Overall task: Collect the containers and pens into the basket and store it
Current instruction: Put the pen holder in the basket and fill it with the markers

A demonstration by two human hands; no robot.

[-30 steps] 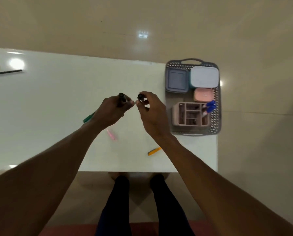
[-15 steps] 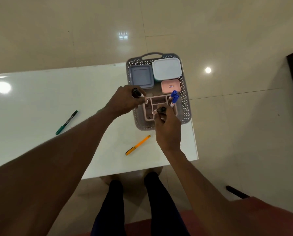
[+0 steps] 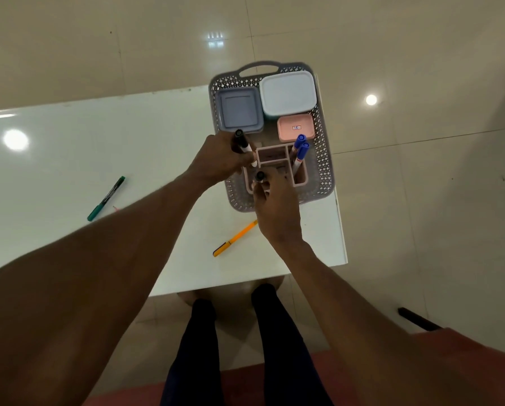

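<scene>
A grey perforated basket (image 3: 324, 159) stands at the table's right end. Inside it sit a grey-blue lidded box (image 3: 239, 109), a white lidded box (image 3: 288, 93), a small pink box (image 3: 295, 127) and a pink pen organiser (image 3: 273, 155) holding two blue-capped markers (image 3: 301, 148). My left hand (image 3: 219, 159) grips a black-capped marker (image 3: 242, 142) over the organiser's left edge. Over the organiser's near side, my right hand (image 3: 276, 206) pinches another black-capped marker (image 3: 259, 176). A green pen (image 3: 106, 198) and an orange pen (image 3: 235, 238) lie on the white table (image 3: 69, 148).
The table's right edge runs just past the basket, and its near edge lies just beyond my legs. Glossy beige floor tiles surround it. A dark bar (image 3: 418, 319) lies on the floor at lower right, beside a reddish surface (image 3: 450, 341).
Both hands carried their black-capped markers from the middle of the table rightward to the basket. They now hold them lower, at the organiser's slots.
</scene>
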